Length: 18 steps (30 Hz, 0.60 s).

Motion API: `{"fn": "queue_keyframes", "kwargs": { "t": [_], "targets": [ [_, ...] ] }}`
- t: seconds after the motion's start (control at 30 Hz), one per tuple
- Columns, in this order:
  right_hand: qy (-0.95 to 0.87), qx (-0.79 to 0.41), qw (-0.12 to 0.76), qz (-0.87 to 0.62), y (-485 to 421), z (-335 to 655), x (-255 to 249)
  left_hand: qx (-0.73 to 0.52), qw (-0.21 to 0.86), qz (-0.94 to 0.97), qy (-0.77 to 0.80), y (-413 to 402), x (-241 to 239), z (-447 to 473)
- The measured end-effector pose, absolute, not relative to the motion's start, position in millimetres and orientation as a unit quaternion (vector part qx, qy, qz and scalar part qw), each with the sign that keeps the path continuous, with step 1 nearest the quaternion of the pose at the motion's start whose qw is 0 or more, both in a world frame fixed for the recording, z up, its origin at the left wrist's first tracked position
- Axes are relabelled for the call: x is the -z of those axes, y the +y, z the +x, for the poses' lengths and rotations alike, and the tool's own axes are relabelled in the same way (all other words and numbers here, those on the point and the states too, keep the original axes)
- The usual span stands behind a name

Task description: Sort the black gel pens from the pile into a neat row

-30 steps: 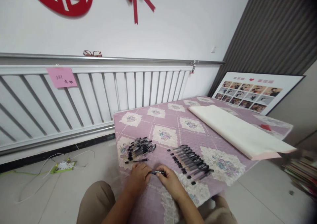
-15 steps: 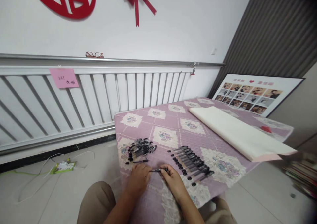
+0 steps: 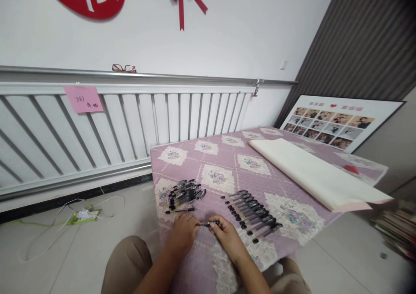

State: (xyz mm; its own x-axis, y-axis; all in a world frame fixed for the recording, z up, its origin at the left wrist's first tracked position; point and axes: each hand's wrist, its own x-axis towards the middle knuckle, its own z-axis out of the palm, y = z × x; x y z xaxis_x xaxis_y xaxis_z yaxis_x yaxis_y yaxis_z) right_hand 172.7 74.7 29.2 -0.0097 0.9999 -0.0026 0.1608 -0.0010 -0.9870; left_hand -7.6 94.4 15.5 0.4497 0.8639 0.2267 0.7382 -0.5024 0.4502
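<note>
My left hand (image 3: 183,233) and my right hand (image 3: 227,237) meet over the near edge of a table covered in a purple patterned cloth (image 3: 227,164). Both pinch the ends of one black pen (image 3: 208,223) held level between them. A loose heap of black pens (image 3: 184,193) lies just beyond my left hand, with one single pen (image 3: 180,210) lying apart in front of it. To the right, several pens sit side by side in a neat row (image 3: 251,216), close to my right hand.
A folded cream sheet (image 3: 312,177) lies across the table's right side. A white radiator (image 3: 113,125) with a pink note (image 3: 83,99) and glasses (image 3: 123,68) stands behind. A photo board (image 3: 338,121) leans at right. A power strip (image 3: 83,216) with cables lies on the floor.
Both hands stay on the same pen at the table's near edge. The right hand's grip has slid a little along it. The view has shifted slightly.
</note>
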Motion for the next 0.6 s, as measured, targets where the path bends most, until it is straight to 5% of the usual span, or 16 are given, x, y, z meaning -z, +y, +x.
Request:
{"fn": "queue_keyframes", "kwargs": {
  "t": [0.6],
  "targets": [
    [-0.544,-0.479,0.423,-0.543,76.8,175.4,-27.6,-0.214,0.113,0.855,0.459,92.8,-10.7,-6.5]
  ]
}}
